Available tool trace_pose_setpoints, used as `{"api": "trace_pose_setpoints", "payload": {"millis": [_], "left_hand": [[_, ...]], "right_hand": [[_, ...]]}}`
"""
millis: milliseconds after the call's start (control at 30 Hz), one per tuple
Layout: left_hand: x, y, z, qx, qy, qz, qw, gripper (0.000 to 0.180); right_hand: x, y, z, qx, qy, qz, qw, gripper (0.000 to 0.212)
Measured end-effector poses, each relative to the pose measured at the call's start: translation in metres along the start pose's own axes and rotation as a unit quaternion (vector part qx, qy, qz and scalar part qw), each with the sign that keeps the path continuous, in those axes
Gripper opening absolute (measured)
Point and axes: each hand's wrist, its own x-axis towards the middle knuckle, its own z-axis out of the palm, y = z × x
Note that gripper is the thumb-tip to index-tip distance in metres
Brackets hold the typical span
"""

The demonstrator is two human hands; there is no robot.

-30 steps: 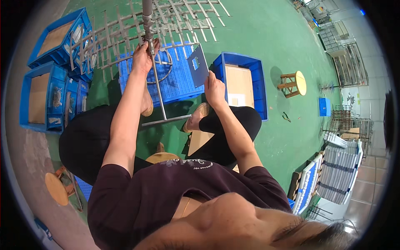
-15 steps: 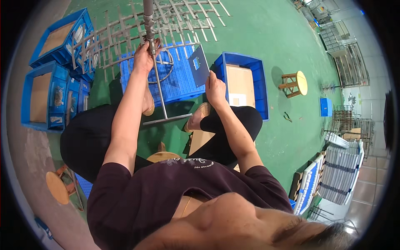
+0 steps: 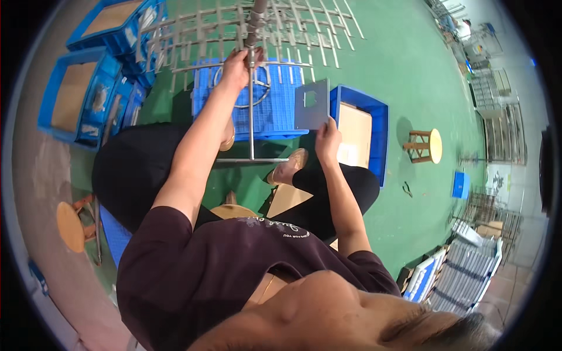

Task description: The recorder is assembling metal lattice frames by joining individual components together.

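My left hand [image 3: 236, 71] is closed around the metal post [image 3: 252, 93] of a rack, just below a thick joint. Many thin metal prongs [image 3: 205, 35] branch from the rack across the top of the view. A crossbar [image 3: 249, 160] joins the post's near end. Pinched by one corner in my right hand [image 3: 329, 140] is a flat grey plate [image 3: 312, 111] with a notched, roughly square cutout. The plate is held up right of the post, apart from the prongs. Behind the post lie a metal ring [image 3: 267, 93] and a blue ridged plastic crate [image 3: 281, 114].
A blue bin [image 3: 380, 140] with flat tan sheets stands at my right. Stacked blue bins [image 3: 50, 111] are at the far left. Wooden stools [image 3: 434, 146] stand right and left. Pliers [image 3: 407, 189] lie on the green floor; framed panels [image 3: 468, 275] lean at lower right.
The plate has turned from its dark edge-angled side to a lighter, flatter face, and sits farther right of the post. The whole view has shifted; my left hand still grips the post.
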Motion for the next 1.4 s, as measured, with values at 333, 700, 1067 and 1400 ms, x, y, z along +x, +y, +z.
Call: {"api": "trace_pose_setpoints", "payload": {"millis": [333,700,1067,1400], "left_hand": [[-0.014,0.003,0.020,-0.026,0.040,0.009,0.999,0.021],[-0.006,-0.004,0.024,-0.023,-0.015,-0.019,0.999,0.023],[0.002,-0.002,0.011,-0.024,-0.009,-0.022,0.999,0.027],[-0.009,0.005,0.015,-0.008,0.004,-0.017,1.000,0.027]], "right_hand": [[-0.054,0.051,0.082,0.532,-0.089,0.535,0.651,0.023],[-0.043,0.109,0.111,0.231,-0.042,0.401,0.886,0.033],[-0.051,-0.141,-0.011,-0.050,-0.304,-0.189,0.932,0.058],[-0.063,-0.136,0.024,0.047,-0.299,-0.079,0.950,0.025]]}}
